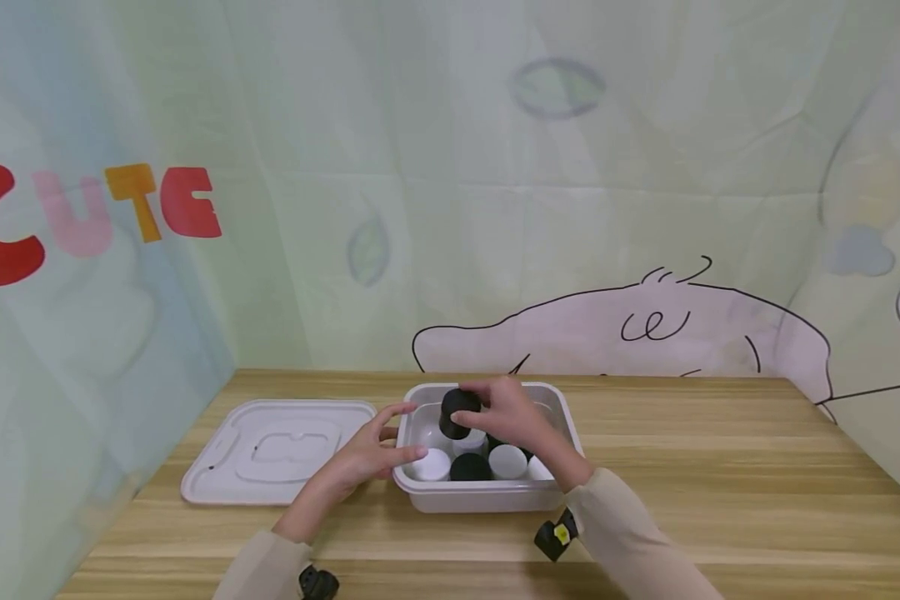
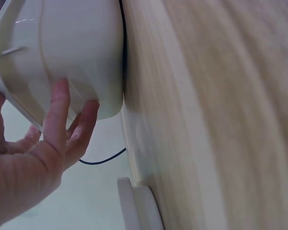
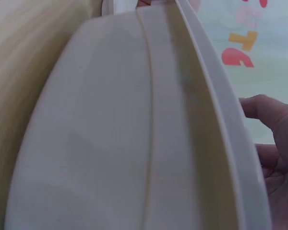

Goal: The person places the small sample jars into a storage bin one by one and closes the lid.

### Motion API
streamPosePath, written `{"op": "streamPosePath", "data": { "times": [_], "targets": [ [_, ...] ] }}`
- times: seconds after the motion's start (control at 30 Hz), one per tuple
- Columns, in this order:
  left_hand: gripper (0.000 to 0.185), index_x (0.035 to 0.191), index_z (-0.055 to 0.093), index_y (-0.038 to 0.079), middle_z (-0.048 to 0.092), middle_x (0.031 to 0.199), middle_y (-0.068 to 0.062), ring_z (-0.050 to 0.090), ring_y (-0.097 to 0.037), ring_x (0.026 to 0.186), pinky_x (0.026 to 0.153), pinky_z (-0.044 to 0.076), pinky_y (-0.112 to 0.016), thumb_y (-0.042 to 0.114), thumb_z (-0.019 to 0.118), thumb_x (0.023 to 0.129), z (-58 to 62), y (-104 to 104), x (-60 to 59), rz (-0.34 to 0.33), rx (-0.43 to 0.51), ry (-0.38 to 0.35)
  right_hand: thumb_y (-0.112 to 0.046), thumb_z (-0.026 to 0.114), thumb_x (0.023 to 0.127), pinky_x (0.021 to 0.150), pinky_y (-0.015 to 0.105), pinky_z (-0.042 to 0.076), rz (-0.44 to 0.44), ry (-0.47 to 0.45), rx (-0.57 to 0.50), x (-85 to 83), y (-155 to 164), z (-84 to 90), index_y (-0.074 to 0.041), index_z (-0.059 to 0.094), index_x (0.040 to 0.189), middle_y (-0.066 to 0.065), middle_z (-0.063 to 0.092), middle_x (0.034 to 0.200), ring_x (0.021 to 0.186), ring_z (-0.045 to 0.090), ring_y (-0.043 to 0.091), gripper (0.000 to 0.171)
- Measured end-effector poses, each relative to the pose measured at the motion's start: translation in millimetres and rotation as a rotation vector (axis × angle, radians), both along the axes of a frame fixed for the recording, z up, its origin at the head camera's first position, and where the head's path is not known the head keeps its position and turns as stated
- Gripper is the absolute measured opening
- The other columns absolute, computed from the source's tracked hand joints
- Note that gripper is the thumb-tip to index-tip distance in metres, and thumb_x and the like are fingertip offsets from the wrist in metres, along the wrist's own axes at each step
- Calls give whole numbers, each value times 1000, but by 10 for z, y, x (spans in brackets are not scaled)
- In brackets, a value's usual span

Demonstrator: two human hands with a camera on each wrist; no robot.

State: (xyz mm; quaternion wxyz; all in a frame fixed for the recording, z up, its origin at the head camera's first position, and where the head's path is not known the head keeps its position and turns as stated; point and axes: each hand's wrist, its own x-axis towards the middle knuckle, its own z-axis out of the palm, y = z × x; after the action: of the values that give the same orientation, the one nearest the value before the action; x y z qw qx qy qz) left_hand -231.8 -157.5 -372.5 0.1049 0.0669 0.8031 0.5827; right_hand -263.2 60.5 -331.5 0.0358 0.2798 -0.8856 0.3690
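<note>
Right now the right hand (image 1: 512,414) pinches a black jar (image 1: 457,412) with curled fingers, holding it just above the far-left part of the white bin (image 1: 487,497). At about nine o'clock from it, the left hand (image 1: 375,451) steadies the bin's left wall, fingers nearly straight against the plastic. Several white and black jars (image 1: 487,462) sit inside the bin. Its lid (image 1: 281,450) lies off, flat on the wooden table (image 1: 720,467) at nine o'clock. Judging by this, the work looks midway.
</note>
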Motion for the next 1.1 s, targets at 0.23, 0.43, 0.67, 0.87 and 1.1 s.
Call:
{"op": "streamPosePath", "data": {
  "times": [0.23, 0.43, 0.67, 0.87, 1.1],
  "targets": [
    [71, 137, 35, 14, 46, 125, -28, 57, -25, 93, 66, 52, -33, 22, 74, 77, -1, -4, -9, -11, 13, -7, -17, 68, 81, 52, 20, 35, 65, 51, 102, -34, -229, -63, 0, 62, 111, 1, 58, 73, 60, 44, 11, 35],
    [74, 139, 31, 11, 44, 124, -31, 58, -23, 89, 65, 53, -34, 22, 72, 78, -2, -25, -2, -48, 42, 3, -17, 67, 81, 66, 27, 45, 70, 131, 219, -56, -397, -143, -1, 63, 106, 7, 66, 88, 73, 54, 14, 30],
    [75, 138, 31, 10, 44, 123, -32, 58, -23, 89, 65, 54, -33, 26, 73, 78, -17, -29, -3, -65, 63, 10, -17, 67, 82, 73, 30, 47, 37, 130, 357, -42, -491, -229, 3, 61, 108, 13, 64, 96, 83, 56, 17, 34],
    [75, 138, 33, 12, 44, 123, -31, 58, -24, 92, 67, 54, -34, 26, 74, 77, -31, -27, -7, -50, 53, 2, -17, 68, 81, 67, 27, 44, 18, 124, 375, -33, -523, -265, 1, 63, 103, 9, 64, 91, 76, 53, 15, 29],
    [74, 138, 32, 11, 44, 123, -30, 58, -24, 91, 66, 53, -34, 21, 73, 78, -9, -22, 10, -49, 60, 2, -16, 69, 81, 75, 33, 48, -7, 125, 371, -2, -532, -273, -2, 63, 105, 10, 66, 97, 84, 59, 19, 29]
  ]
}}
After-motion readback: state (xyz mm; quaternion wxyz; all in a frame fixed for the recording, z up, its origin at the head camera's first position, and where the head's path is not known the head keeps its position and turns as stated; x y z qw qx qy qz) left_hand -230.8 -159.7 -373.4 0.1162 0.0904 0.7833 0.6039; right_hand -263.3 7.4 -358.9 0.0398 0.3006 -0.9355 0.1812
